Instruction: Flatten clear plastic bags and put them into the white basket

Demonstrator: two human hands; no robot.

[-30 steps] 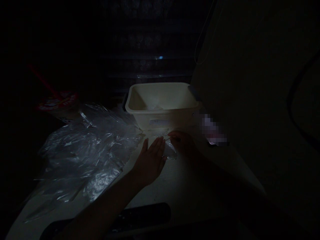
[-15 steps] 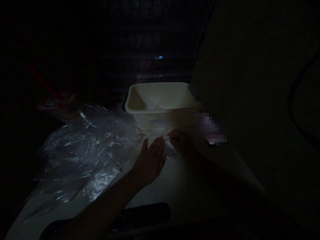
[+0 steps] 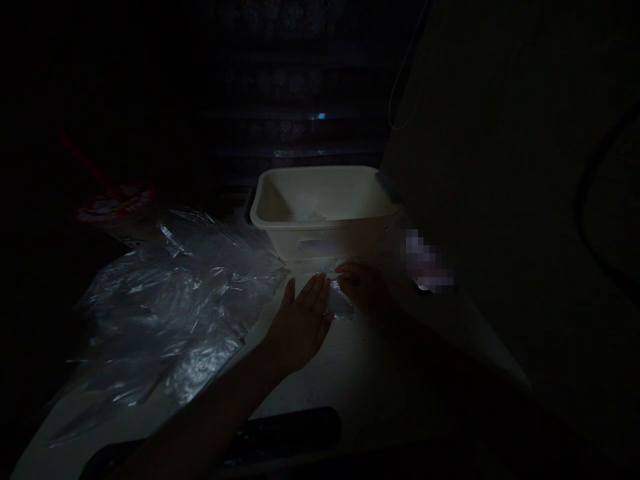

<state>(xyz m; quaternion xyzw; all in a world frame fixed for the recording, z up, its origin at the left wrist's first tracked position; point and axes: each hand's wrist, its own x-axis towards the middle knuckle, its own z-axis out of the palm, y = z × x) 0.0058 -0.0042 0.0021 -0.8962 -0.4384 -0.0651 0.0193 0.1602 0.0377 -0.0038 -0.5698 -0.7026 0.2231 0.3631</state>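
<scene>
The scene is very dark. My left hand [image 3: 300, 325] lies flat on the pale table [image 3: 320, 383], fingers stretched out and thumb apart, its fingertips on the edge of a small clear plastic bag [image 3: 341, 307]. Close by on the right, my right hand [image 3: 361, 283] has its fingers bent together in a pinch at the upper part of this bag. What exactly sits between those fingertips is too dark to make out. Just beyond both hands stands a cream plastic tub [image 3: 323, 233] with a label on its front; something pale lies on its bottom.
A big heap of clear plastic bags [image 3: 175, 300] covers the table's left side. Behind it stands a cup [image 3: 120, 203] with a red straw. A long black object [image 3: 295, 430] lies along the near edge. Right of the tub is a blurred-out item [image 3: 427, 263].
Almost nothing differs. Both hands hold the same places over the small bag, and the view has shifted very slightly.
</scene>
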